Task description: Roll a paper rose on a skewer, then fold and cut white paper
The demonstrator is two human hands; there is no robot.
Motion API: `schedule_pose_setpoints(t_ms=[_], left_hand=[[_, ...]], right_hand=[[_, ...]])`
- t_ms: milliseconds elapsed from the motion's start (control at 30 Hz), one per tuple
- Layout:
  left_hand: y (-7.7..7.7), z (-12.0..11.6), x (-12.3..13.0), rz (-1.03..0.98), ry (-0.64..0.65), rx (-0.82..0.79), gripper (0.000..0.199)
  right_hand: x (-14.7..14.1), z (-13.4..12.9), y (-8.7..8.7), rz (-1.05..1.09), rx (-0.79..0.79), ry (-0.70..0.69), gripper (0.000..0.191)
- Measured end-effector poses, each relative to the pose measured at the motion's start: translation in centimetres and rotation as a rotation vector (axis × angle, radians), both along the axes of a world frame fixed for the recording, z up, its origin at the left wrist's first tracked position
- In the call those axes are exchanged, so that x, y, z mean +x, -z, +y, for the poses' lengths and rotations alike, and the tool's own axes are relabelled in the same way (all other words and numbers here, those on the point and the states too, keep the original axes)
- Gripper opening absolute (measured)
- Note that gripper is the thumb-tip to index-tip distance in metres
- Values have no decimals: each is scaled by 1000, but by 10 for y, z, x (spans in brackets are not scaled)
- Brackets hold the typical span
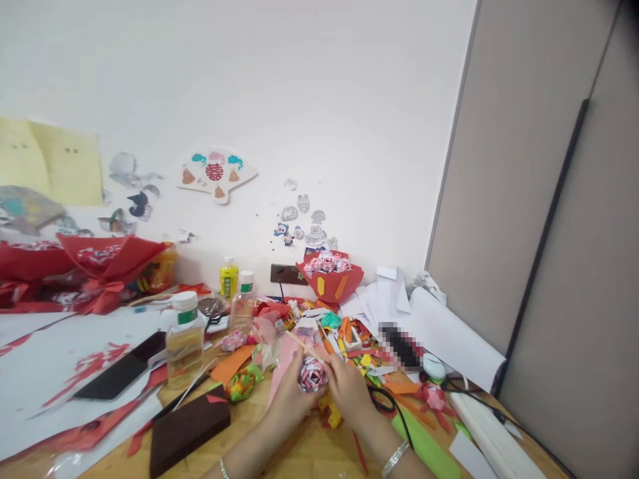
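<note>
Cupping left hand: curled around paper rose, likely supporting it
Right hand: closed on pale stick, at rose's far side

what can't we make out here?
All in the head view:
Paper flower: underside hidden by its own top and the left hand.
Right hand: exactly what its fingertips grip is unclear, too small and bunched.
Dark item: pixelated, can't identify.
Leftmost red bouquet: cut off by the left edge.
Yellow bottle: label print too small to read.
</note>
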State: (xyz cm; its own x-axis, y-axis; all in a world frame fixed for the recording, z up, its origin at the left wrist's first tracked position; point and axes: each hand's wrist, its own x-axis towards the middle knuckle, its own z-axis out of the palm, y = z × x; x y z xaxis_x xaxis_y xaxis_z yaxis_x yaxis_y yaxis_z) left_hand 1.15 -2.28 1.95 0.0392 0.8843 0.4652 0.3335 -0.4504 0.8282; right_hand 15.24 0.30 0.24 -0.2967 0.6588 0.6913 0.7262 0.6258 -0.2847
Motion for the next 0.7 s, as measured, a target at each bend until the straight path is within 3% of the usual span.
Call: schedule_pose_setpoints(t_ms=[200, 433, 600, 700], left_hand=[[5, 5, -2, 20, -48, 39, 56], [2, -2, -1, 77, 21, 51, 30], [-3, -9, -4, 199, 71, 148, 56], [-12, -13, -36, 382, -37, 259, 68]], right_hand=[[3, -3, -6, 57, 52, -22, 31], [3, -3, -6, -60, 245, 36, 45], [6, -3, -5, -97, 305, 58, 47], [10, 0, 0, -80, 309, 68, 49]])
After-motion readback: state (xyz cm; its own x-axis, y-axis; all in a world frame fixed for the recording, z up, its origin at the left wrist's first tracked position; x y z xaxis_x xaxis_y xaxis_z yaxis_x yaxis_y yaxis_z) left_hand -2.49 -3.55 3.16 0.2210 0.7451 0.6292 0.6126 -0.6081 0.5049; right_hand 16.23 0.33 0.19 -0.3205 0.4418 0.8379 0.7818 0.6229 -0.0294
